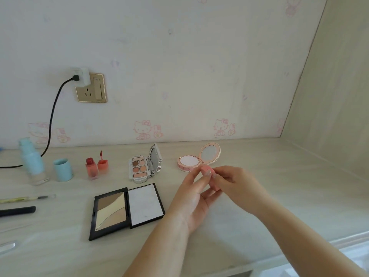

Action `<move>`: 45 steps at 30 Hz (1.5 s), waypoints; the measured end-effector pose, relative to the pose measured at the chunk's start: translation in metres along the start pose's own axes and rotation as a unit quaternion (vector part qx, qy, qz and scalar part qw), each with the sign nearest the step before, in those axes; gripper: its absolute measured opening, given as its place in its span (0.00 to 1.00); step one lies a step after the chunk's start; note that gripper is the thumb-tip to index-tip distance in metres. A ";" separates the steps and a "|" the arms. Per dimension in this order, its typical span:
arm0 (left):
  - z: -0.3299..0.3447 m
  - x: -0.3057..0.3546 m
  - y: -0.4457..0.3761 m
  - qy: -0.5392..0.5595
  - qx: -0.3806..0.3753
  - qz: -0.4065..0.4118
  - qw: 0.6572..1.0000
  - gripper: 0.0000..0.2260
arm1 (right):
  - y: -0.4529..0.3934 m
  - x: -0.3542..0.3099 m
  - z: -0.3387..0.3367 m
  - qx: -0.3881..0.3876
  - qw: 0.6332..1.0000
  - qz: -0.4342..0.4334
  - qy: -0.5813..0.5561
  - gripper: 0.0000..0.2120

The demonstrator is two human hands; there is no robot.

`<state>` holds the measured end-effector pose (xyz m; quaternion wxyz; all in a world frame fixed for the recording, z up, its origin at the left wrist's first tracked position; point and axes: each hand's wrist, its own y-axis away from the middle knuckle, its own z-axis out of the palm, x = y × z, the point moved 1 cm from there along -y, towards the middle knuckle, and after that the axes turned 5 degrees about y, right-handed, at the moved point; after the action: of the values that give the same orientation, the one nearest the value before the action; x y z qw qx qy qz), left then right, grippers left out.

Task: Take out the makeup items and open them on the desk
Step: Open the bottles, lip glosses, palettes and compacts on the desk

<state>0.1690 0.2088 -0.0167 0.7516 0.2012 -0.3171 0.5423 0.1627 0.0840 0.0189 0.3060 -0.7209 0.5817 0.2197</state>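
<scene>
Both hands hold a small pink tube [211,177] above the desk [279,196]. My left hand [194,193] pinches its upper end and my right hand [237,185] grips its lower end. Behind them a round pink compact [196,159] lies open with its mirror up. A small eyeshadow palette [144,165] stands open to the left. A black contour palette [125,209] lies open in front. Further left stand an open red lip gloss [91,168] with its wand cap [102,163], and a blue bottle [33,161] beside its blue cap [62,169].
A thin brush [28,198] and a black pen-like stick [18,211] lie at the left edge. A black cable [52,114] runs from a wall socket [91,87] down to the desk. A side panel [329,96] closes the right.
</scene>
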 end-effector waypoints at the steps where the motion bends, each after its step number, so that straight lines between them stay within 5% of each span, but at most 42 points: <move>1: -0.001 -0.001 -0.001 0.016 0.009 0.002 1.000 0.15 | -0.002 -0.004 -0.002 -0.013 1.000 -0.001 0.020 0.09; 12: -0.007 0.000 -0.004 0.091 0.057 -0.003 0.994 0.14 | -0.018 -0.027 -0.001 -0.043 0.951 -0.024 0.304 0.14; 16: -0.005 0.002 -0.003 0.077 0.062 -0.013 0.995 0.09 | -0.030 -0.006 -0.011 0.001 0.995 0.066 0.068 0.16; 21: -0.010 0.001 -0.009 0.124 0.118 -0.051 0.984 0.11 | -0.034 0.022 -0.014 0.053 0.952 0.195 -0.231 0.15; 30: -0.005 0.011 -0.001 0.019 0.222 0.112 0.968 0.13 | -0.034 0.046 -0.006 0.074 0.954 0.194 -0.214 0.16; 34: -0.003 0.014 0.001 0.015 0.222 0.098 0.970 0.06 | -0.036 0.045 0.003 0.067 0.958 0.192 -0.202 0.16; 39: -0.012 0.010 -0.004 -0.028 0.252 0.077 0.964 0.22 | -0.038 0.045 0.009 0.061 0.964 0.184 -0.180 0.17; 45: -0.010 0.016 0.001 0.048 0.269 0.060 0.960 0.26 | -0.043 0.047 0.010 0.059 0.971 0.179 -0.145 0.18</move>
<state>0.1744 0.2265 -0.0133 0.6502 0.3500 -0.1350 0.6606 0.2158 0.0636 -0.0120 0.3851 -0.5461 0.6625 0.3384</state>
